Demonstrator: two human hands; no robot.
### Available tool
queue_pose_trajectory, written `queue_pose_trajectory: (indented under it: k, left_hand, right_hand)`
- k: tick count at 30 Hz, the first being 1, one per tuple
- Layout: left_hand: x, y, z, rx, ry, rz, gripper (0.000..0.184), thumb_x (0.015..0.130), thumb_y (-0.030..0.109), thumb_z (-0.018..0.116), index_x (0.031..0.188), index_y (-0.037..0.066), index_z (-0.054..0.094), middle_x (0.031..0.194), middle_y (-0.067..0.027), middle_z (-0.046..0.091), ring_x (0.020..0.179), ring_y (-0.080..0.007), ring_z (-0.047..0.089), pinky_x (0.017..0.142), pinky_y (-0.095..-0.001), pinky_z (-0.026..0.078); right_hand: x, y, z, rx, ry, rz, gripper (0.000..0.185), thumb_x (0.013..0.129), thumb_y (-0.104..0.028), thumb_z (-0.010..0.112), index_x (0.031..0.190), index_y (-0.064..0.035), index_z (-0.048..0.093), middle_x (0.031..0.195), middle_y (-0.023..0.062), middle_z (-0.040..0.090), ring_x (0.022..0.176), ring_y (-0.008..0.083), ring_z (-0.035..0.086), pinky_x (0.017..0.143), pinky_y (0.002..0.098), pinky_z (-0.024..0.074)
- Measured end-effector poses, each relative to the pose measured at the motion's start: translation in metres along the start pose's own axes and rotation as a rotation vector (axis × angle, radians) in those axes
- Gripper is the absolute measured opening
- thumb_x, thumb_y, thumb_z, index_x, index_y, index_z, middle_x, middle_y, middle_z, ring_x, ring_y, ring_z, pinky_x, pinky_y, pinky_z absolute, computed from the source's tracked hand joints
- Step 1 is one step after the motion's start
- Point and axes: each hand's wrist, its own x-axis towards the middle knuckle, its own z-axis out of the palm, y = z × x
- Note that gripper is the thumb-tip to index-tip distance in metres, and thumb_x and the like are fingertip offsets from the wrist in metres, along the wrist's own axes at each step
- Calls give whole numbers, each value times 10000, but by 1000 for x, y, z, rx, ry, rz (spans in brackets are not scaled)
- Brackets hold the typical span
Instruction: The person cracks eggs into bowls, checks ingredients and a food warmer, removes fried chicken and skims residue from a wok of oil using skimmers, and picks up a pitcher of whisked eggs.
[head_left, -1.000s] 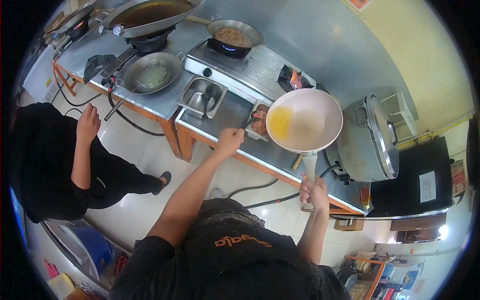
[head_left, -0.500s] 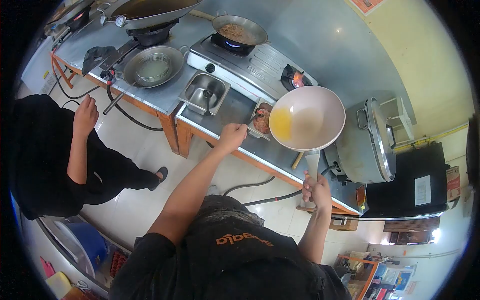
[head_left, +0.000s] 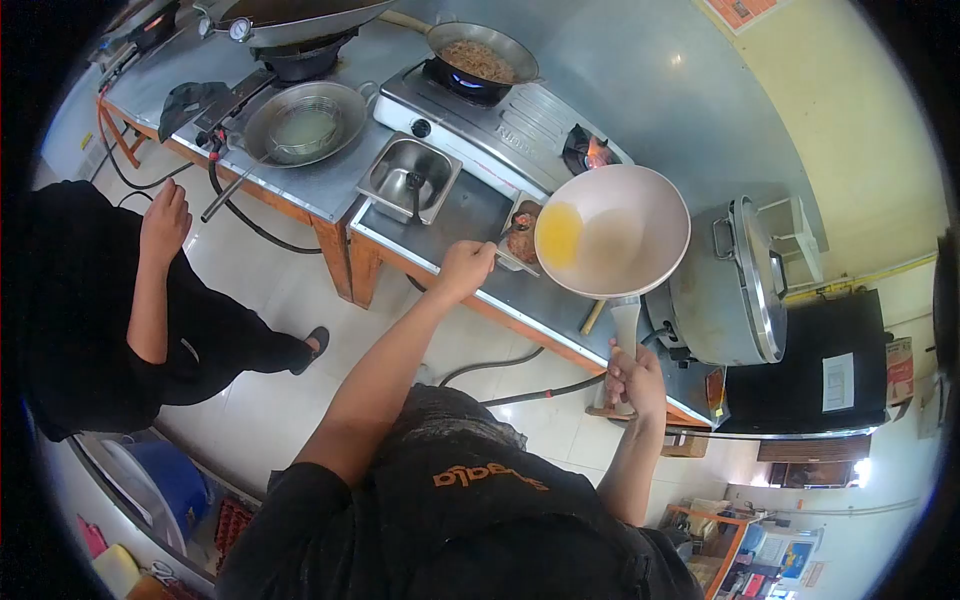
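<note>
My right hand point(head_left: 637, 382) is closed round the handle of a pale wok-shaped pan point(head_left: 650, 225), held raised over the front of the counter. Inside the pan, a pool of yellow liquid point(head_left: 558, 235) lies toward the left side. My left hand point(head_left: 468, 268) grips a spoon point(head_left: 508, 234) by its handle. The spoon's far end is at a small metal container point(head_left: 518, 266) of reddish-brown chunky food point(head_left: 522, 243), just left of the pan. My fingers partly hide the spoon handle.
A gas stove point(head_left: 500, 125) has one burner flaming behind my pan and a frying pan point(head_left: 480, 60) of brown food on the other. Left stand a square metal tin point(head_left: 385, 180) and a wok with strainer point(head_left: 345, 125). A large pot point(head_left: 725, 300) is right. Another person point(head_left: 90, 300) stands left.
The pan has risen slightly, and the yellow liquid has gathered into a rounder pool on its left. My left hand stays at the food container with the spoon.
</note>
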Motion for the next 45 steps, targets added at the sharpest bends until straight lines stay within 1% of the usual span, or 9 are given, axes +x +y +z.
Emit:
queue_pose_trajectory:
  k: [11,14,17,20,26,29,35,38,45]
  left_hand:
    - [-3,6,-3,-48,2,-17,364,838,276,474,557,46,492,427,-20,417,337,-107,405,326,-268,295]
    - [1,3,-4,56,8,-29,412,824,309,456,571,2,562,451,-103,489,444,-208,527,488,-353,403]
    - [3,-2,-4,52,-7,-39,411,824,310,458,574,2,567,453,-102,490,447,-205,527,489,-354,401]
    - [1,-3,-1,-34,11,7,364,832,266,471,546,43,491,425,-20,420,338,-112,414,329,-275,312]
    - [2,-5,-1,-21,0,-27,355,827,265,473,548,46,485,424,-13,409,344,-107,411,324,-273,297]
    - [1,2,-3,71,-12,-75,416,822,312,465,563,2,566,460,-113,489,459,-231,527,507,-370,406]
    - [6,2,-2,160,2,-51,417,826,303,470,585,-15,591,540,-166,563,553,-292,584,591,-388,448]
    - [7,-2,2,111,61,45,386,817,286,487,544,18,536,421,-55,451,352,-149,451,367,-313,346]
    - [8,1,3,177,74,115,388,805,286,491,557,-2,570,444,-103,494,405,-206,519,439,-352,399]
  right_hand:
    - [0,-5,2,1,7,0,258,869,-82,503,1101,26,463,623,12,430,416,76,379,343,235,339]
    - [-4,-9,4,-19,15,9,257,869,-80,502,1102,23,464,623,10,427,415,76,379,344,234,339]
    - [-1,-5,1,5,7,6,259,870,-80,502,1103,25,463,621,8,423,414,77,378,345,236,337]
    - [0,-3,-2,33,3,13,265,871,-82,504,1108,28,462,619,5,419,413,77,374,348,237,336]
    - [-6,-15,0,7,24,15,271,865,-84,501,1110,29,473,617,0,419,414,72,375,346,236,330]
    - [-4,-11,-2,-22,24,-3,301,834,-77,492,1117,25,489,617,-4,426,415,70,387,332,234,321]
    - [-3,-16,-1,-31,8,-9,325,796,-42,469,1114,29,482,624,7,436,418,74,393,336,234,326]
    - [0,-14,-2,-49,11,-12,314,804,-48,484,1109,26,481,625,8,437,419,75,394,338,232,324]
    - [4,-11,-8,9,-1,3,261,863,-105,532,1090,18,494,618,-1,430,418,64,379,332,219,293]
